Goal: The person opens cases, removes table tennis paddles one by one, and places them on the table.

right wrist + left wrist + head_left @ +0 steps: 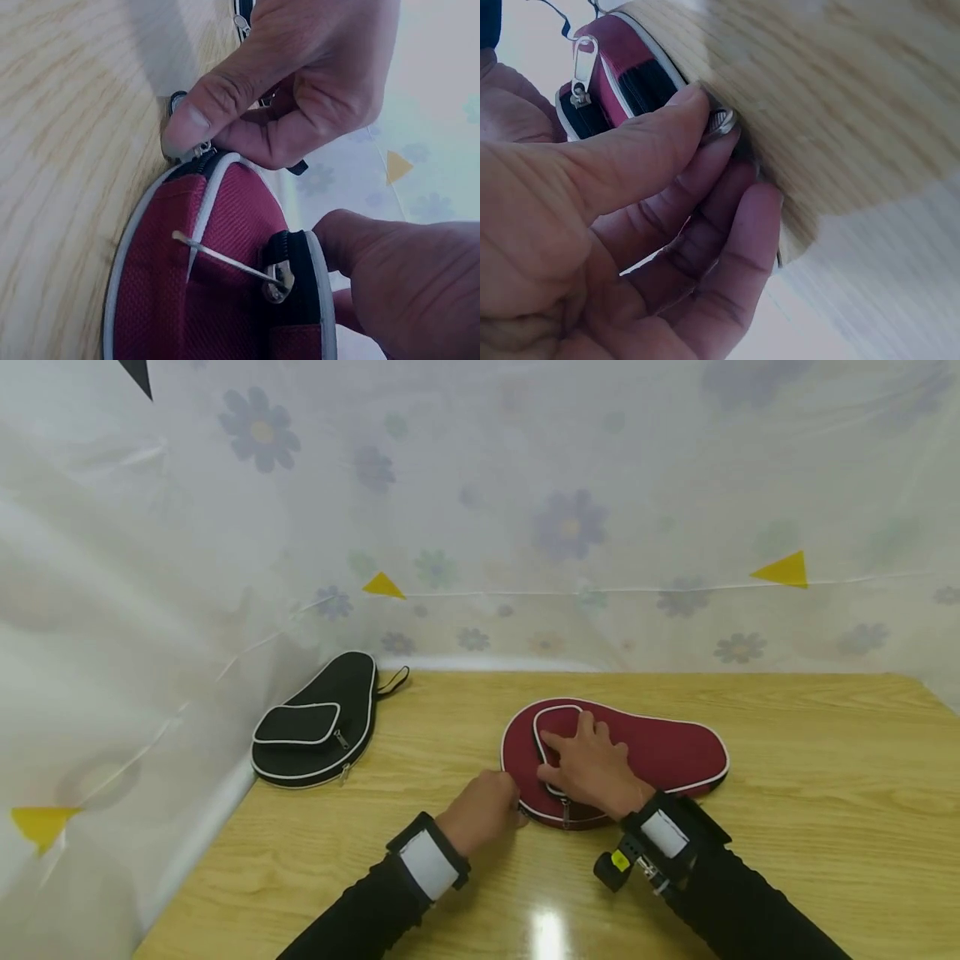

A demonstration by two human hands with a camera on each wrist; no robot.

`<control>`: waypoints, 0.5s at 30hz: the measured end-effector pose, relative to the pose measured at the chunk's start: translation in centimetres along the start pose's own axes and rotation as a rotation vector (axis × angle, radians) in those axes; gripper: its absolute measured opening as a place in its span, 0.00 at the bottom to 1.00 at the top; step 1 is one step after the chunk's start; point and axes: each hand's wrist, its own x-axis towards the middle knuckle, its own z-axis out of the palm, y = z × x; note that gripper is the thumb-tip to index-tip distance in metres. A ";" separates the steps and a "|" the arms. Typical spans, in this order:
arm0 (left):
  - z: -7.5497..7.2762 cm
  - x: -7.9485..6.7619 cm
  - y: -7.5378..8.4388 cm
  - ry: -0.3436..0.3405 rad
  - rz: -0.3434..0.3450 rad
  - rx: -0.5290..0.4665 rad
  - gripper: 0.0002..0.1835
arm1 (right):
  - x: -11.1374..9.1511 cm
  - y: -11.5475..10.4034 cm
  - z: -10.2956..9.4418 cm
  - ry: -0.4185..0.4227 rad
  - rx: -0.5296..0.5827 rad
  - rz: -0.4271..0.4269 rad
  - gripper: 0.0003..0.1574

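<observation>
A dark red paddle-shaped case (pixel 667 750) with white piping lies flat on the table, its wide end to the left. At its lower left edge, my left hand (pixel 482 810) pinches the metal zipper pull (pixel 721 121) between thumb and forefinger. The right wrist view shows the zipper slider (pixel 204 148) just beside those fingertips. My right hand (pixel 596 770) lies over the case's front pocket with the fingers spread. From the pocket zipper hangs a second, loose metal pull (pixel 234 264).
To the left, near the sheet, lies a black case (pixel 315 723) of the same shape with a wrist loop (pixel 394 682). A flowered plastic sheet (pixel 480 510) hangs behind and to the left of the wooden table (pixel 840 793).
</observation>
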 end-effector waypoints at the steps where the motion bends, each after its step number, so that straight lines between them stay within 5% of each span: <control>1: 0.0 0.0 0.0 -0.005 -0.009 -0.012 0.24 | 0.0 0.1 0.0 0.000 -0.003 -0.014 0.34; 15: 0.1 0.2 -0.1 -0.025 -0.037 -0.014 0.22 | -0.1 1.1 -0.4 -0.025 -0.006 -0.119 0.32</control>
